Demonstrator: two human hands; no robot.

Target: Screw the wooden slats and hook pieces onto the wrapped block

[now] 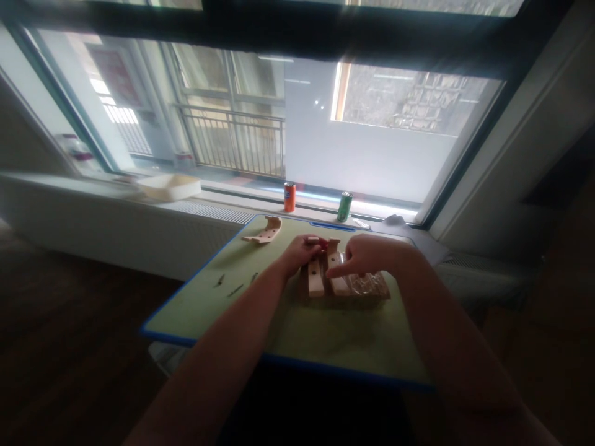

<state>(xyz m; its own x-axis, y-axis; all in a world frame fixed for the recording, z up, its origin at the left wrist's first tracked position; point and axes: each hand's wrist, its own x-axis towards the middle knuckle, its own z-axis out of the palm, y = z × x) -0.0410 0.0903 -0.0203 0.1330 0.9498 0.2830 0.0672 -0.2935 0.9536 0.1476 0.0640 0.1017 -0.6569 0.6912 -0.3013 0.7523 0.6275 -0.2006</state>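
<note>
On the table, two pale wooden pieces with drilled holes lie side by side: a left wooden piece [316, 285] and a right wooden piece [341, 286]. My left hand [301, 253] is closed at the far end of the left piece; a bit of red shows by its fingers, and what they grip is unclear. Over the right piece, my right hand [367, 253] has its index finger stretched out, its tip at the wood, with thumb and finger apart. Crinkled clear plastic wrapping [365, 284] lies under and beside the right hand.
A curved wooden piece [266, 232] rests at the table's far left corner. Small dark parts [235, 290] are scattered left of my left forearm. On the windowsill stand an orange can [289, 197], a green can [344, 207] and a pale tray [170, 187]. The table [344, 347] has a blue edge.
</note>
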